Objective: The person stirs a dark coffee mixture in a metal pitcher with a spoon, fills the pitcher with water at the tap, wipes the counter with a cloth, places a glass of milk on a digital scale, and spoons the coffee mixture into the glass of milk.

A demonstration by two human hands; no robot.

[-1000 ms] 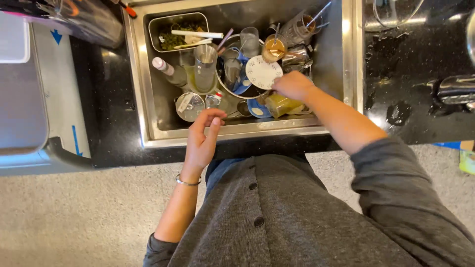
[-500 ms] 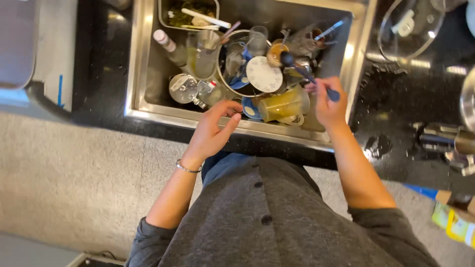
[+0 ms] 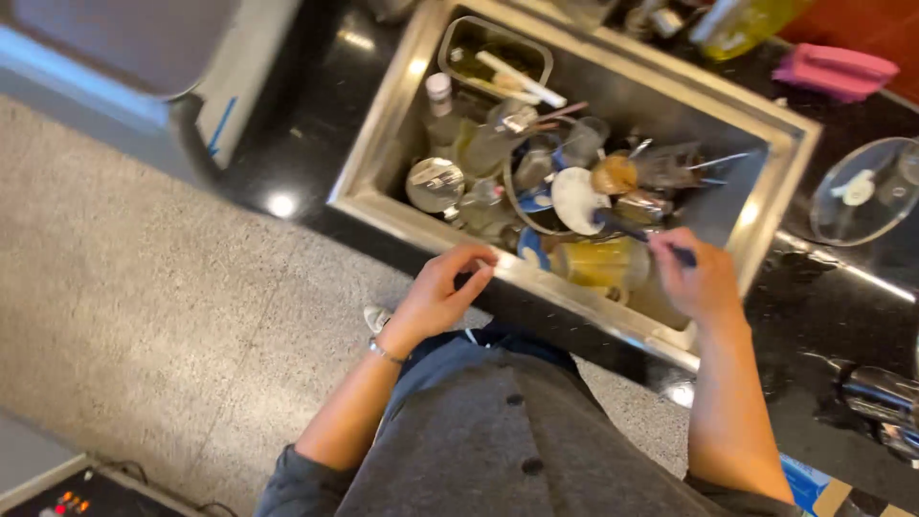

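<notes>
Now steel sink [image 3: 383,153] crammed with dishes; right hand [image 3: 699,282] clasps dark utensil [image 3: 637,235]; left hand [image 3: 440,297] loosely curled, empty.

I count one sink [image 3: 383,182], one pink cloth [image 3: 835,72], one glass lid [image 3: 866,191], one white plate [image 3: 574,199], one yellow mug [image 3: 601,263], one bottle [image 3: 440,105].

Both forearms are reaching forward, sleeves pushed up. The left hand [image 3: 437,295] is hovering with fingers loosely curled and a bracelet on its wrist, while the right hand [image 3: 697,278] is gripping closed.
</notes>
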